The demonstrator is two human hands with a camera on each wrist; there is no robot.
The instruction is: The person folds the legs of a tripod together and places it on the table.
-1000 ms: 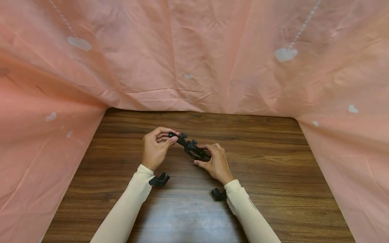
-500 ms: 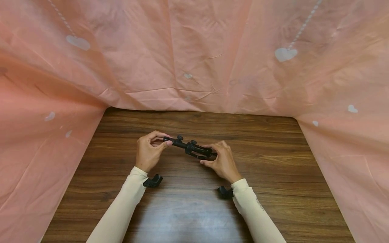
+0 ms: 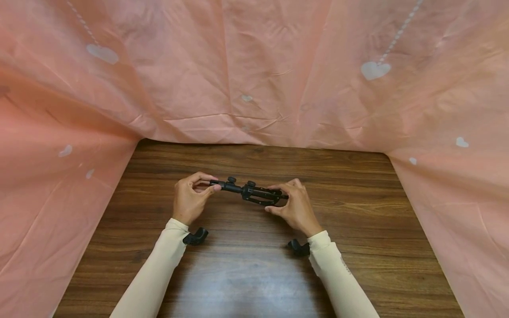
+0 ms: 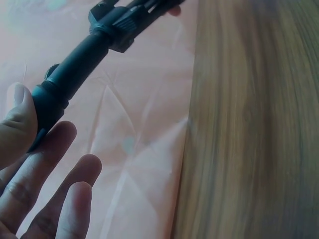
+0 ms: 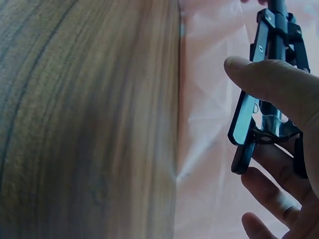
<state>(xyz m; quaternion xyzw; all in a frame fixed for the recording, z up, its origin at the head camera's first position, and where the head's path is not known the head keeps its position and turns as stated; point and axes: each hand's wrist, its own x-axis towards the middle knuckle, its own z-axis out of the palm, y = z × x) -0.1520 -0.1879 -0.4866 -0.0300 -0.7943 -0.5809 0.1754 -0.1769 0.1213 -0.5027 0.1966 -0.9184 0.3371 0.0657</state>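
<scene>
A small black tripod (image 3: 235, 188) with folded legs and two knobs is held between both hands, lying nearly level across the head view. At its left end, my left hand (image 3: 188, 199) pinches the post between thumb and fingers. The left wrist view shows that thumb on the tripod's tube (image 4: 79, 67), with the other fingers spread below. My right hand (image 3: 296, 205) grips the leg end from the right. In the right wrist view the thumb lies across the tripod legs (image 5: 244, 115), and fingers sit behind them. Part of the leg end is hidden by this hand.
Beneath the hands is a brown wood-grain table (image 3: 350, 238). A pink cloth (image 3: 262, 75) with pale hearts hangs along its back and both sides. Black wrist devices (image 3: 196, 236) sit at both cream sleeves (image 3: 153, 274).
The tripod has swung from a slant to nearly level. My left hand has moved left and slightly down, my right hand to the right, so they are farther apart.
</scene>
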